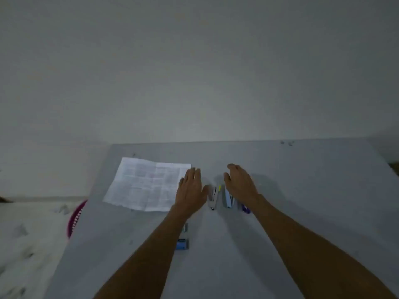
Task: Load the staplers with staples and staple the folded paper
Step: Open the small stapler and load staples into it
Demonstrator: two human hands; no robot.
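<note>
Worktop [302,190]: pale grey, set against a plain wall; carries every item listed below.
Folded paper [146,186]: printed sheet with visible creases, lying flat at the far left of the worktop; its right edge passes under the fingertips of the left hand.
Staplers [220,197]: a small cluster lying between the two hands; one light body with a yellow spot [213,197], one pale blue body [228,198], and a purple piece [245,209] showing beside the right wrist. Blurred; possibly three units, count uncertain.
Staple boxes: a blue box [182,243] and a smaller grey one [185,227], near the viewer, just beside the left forearm.
Left hand [191,188]: palm down, fingers straight and together, spread flat, gripping nothing; thumb points toward the staplers.
Right hand [240,184]: palm down over the right side of the stapler cluster, fingers gently curled, unclosed, gripping nothing; contact with the staplers cannot be told.
Forearms: bare, both extended from the lower edge, converging toward the staplers.
Basket [75,216]: pink, slatted, partly hidden behind the worktop's left edge.
</note>
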